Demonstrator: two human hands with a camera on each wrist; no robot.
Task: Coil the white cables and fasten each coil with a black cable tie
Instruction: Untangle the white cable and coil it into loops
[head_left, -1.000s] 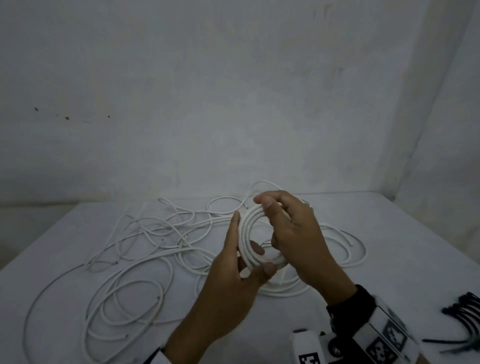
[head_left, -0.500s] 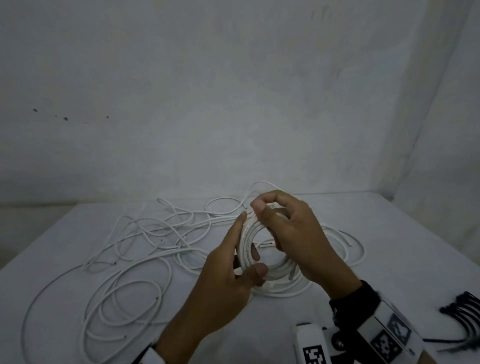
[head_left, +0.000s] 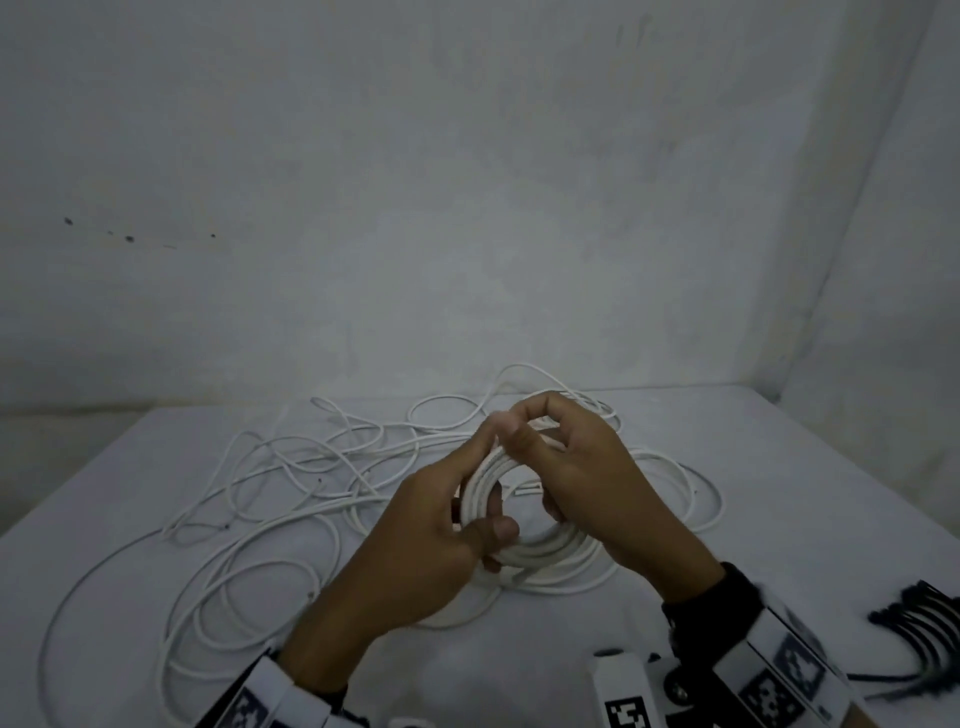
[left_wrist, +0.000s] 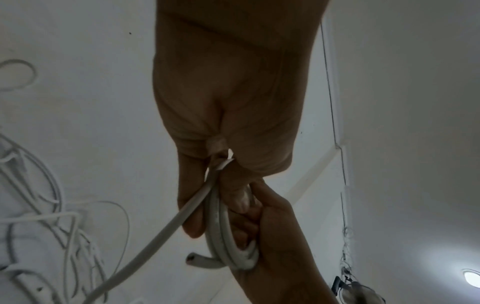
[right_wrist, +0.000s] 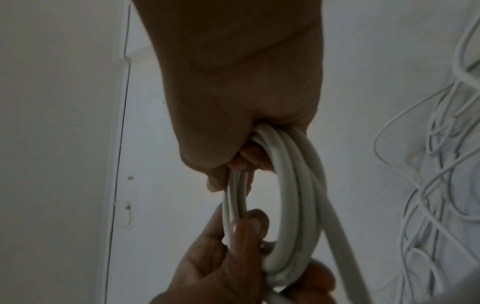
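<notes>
Both hands meet above the middle of the table, holding a small coil (head_left: 524, 540) of white cable upright between them. The left hand (head_left: 431, 540) pinches the coil's near-left side, thumb curled over the strands, forefinger stretched up along the rim. The right hand (head_left: 587, 483) clasps the right side, fingers curled through the ring. The table (head_left: 779, 493) is pale and smooth, set against a plain grey wall (head_left: 467, 208). Loose cables (head_left: 270, 478) sprawl in thin round loops to the left. Black cable ties (head_left: 919, 618) lie bunched at the near right.
</notes>
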